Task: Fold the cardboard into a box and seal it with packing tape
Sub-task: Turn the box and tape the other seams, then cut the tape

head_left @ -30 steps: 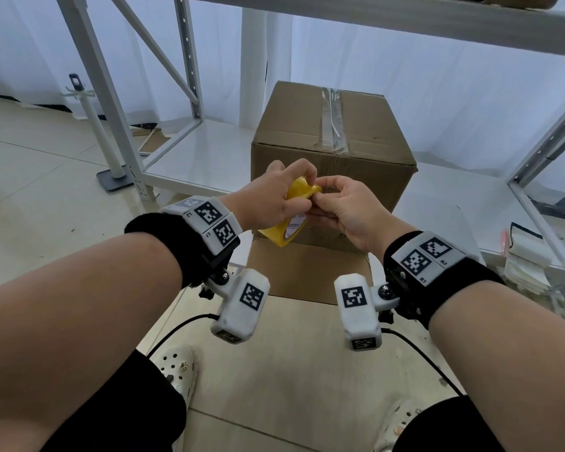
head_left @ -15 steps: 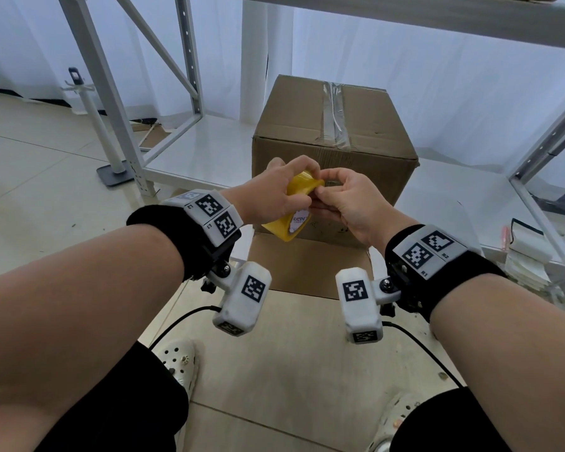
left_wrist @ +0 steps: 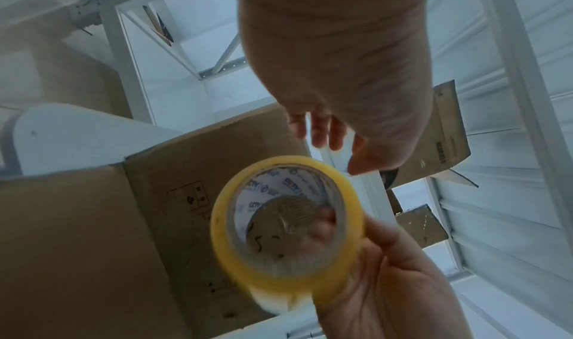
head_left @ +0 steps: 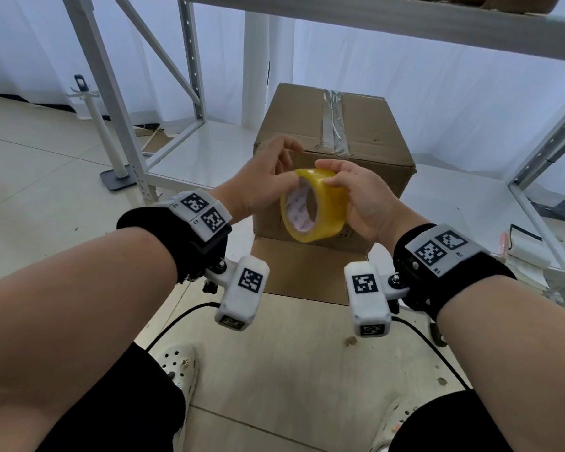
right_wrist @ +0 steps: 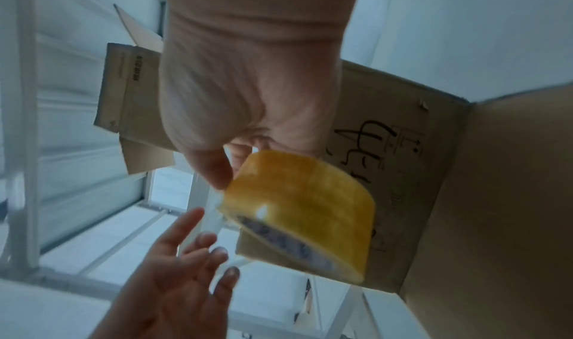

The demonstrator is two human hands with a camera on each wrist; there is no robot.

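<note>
A closed cardboard box [head_left: 366,138] stands on the low white shelf, with clear tape [head_left: 335,122] along its top seam and one brown flap [head_left: 307,265] lying out toward me. In front of it my right hand [head_left: 340,177] grips a yellow roll of packing tape [head_left: 323,207], fingers curled over the rim and into the core. The roll [left_wrist: 223,234] faces its open core to the left. My left hand [head_left: 284,168] hovers just left of the roll with fingers spread and holds nothing. In the right wrist view the left hand [right_wrist: 198,244] is open below the roll [right_wrist: 304,192].
Grey metal shelf uprights [head_left: 111,102] rise at the left and an upright [head_left: 535,164] at the right. A white stand on a dark base [head_left: 116,181] is on the tiled floor at left. White clogs [head_left: 180,363] and black cables [head_left: 177,324] lie below my wrists.
The roll went from my left hand's grip into my right hand. The left hand let go and spread its fingers. The roll turned so its core faces left.
</note>
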